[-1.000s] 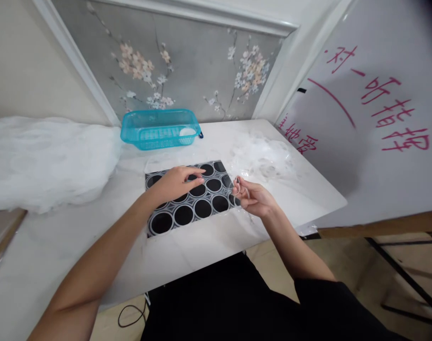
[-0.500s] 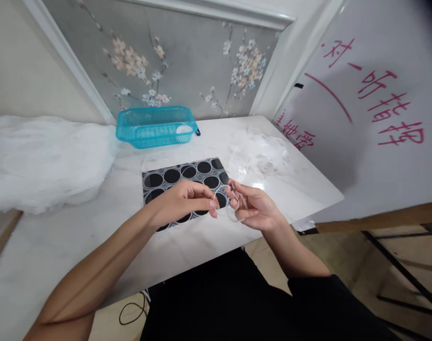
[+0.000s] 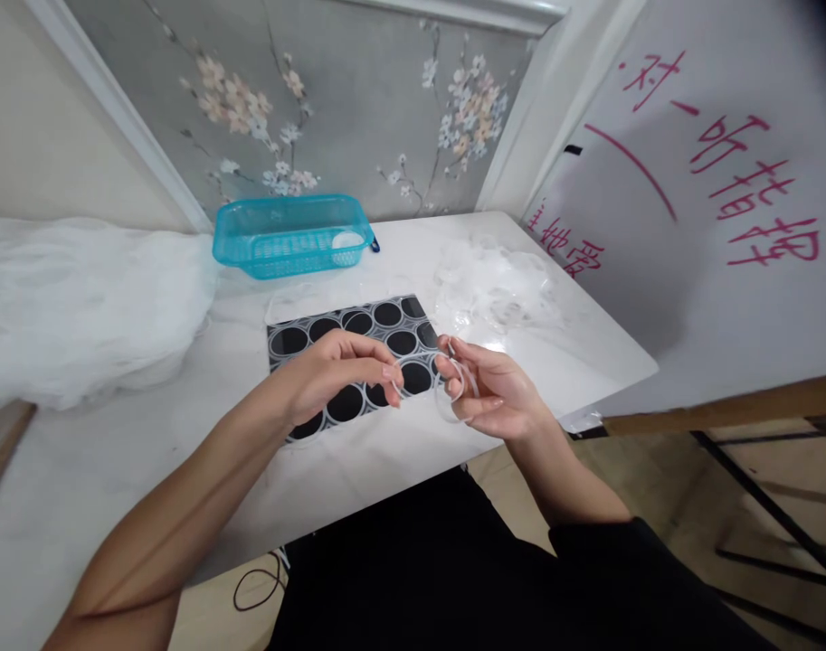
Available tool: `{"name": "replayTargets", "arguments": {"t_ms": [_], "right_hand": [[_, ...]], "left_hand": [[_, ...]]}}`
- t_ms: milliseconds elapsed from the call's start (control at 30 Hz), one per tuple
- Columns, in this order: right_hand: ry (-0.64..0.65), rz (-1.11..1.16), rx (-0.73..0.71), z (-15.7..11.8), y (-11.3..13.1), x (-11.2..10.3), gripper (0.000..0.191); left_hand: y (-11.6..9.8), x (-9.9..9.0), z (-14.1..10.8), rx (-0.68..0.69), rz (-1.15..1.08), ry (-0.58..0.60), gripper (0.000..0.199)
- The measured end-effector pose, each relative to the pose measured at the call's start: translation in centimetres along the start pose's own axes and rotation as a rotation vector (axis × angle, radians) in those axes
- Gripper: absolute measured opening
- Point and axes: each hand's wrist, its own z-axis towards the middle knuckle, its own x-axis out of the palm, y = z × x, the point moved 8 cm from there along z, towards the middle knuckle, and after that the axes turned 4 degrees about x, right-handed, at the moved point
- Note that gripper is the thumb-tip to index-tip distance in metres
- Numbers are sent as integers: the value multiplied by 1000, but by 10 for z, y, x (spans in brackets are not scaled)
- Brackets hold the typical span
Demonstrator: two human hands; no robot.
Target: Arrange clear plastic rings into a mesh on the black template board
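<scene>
A thin white cord [image 3: 422,354], slack and looped, runs between my two hands above the table. My left hand [image 3: 348,366] pinches one end of it between thumb and fingertips. Closed around the coiled part is my right hand [image 3: 487,384], with loops hanging over and below its curled fingers. Under both hands lies a black mat [image 3: 345,403] with a pattern of grey-edged circles; my left hand covers part of it.
A blue plastic basket [image 3: 290,258] with a round white item inside stands at the back. Clear, shiny loops of material [image 3: 498,285] lie at the right. A white fluffy heap [image 3: 80,312] fills the left. A whiteboard [image 3: 711,298] borders the table's right side.
My left hand has moved left, away from my right hand, drawing out more cord between them. My right hand stays nearly in place, still holding the loops.
</scene>
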Motion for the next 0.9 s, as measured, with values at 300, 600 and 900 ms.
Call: {"name": "replayTargets", "arguments": {"t_ms": [300,600,900], "right_hand": [[12,15,13,-3,-3,0,15],[-406,-420,-522,-24,92,-35,11],[-1023,-1093,-879,-43,180,-99,22]], "left_hand": [[2,-2,-1,-41,55,-10,12],[-5,-18,-3,-15,382,-90,38],[29,-134,-25,-250,898,-338,48]]}}
